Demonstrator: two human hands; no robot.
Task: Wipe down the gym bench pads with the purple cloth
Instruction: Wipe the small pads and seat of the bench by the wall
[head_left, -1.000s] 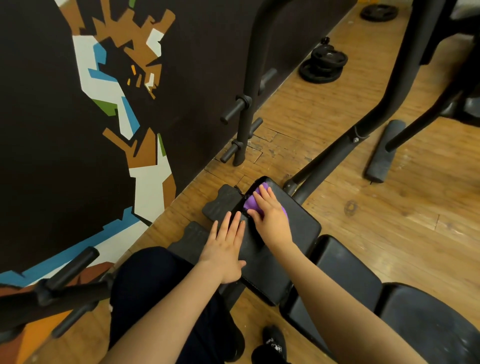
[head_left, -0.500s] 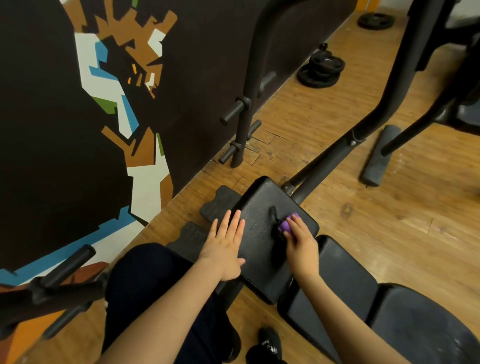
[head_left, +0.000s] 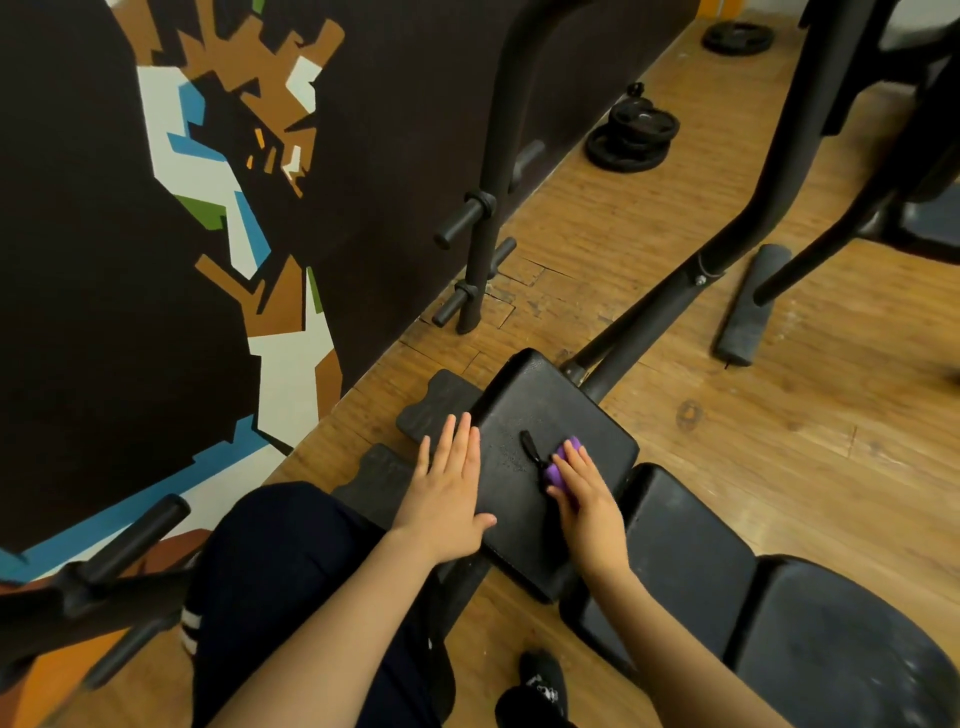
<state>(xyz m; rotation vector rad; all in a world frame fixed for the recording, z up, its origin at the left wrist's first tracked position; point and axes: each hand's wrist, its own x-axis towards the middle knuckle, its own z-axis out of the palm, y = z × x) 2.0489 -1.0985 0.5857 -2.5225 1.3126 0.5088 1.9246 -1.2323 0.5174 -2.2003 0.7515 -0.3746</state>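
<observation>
Black bench pad (head_left: 540, 415): purple cloth (head_left: 563, 462) under right hand (head_left: 587, 499), apparently pressed.

Your cloth (head_left: 562, 464): purple, only small bulge showing. Pad (head_left: 540, 415) under it: black, faintly pebbled, paler dusty specks near middle. Next pads (head_left: 685, 551) along bench: black with greyish smudges, heaviest on last one. Frame tubes (head_left: 737, 249): black. Floor (head_left: 779, 441): honey-brown wood planks, dark knot near pad's right edge. Wall (head_left: 78, 260): dark brown, angular mural (head_left: 280, 322) in white, blue, tan, green, orange. Weight plates (head_left: 634, 137): black. Your trousers (head_left: 280, 582): dark navy. Sock (head_left: 189, 629): white stripes.
</observation>
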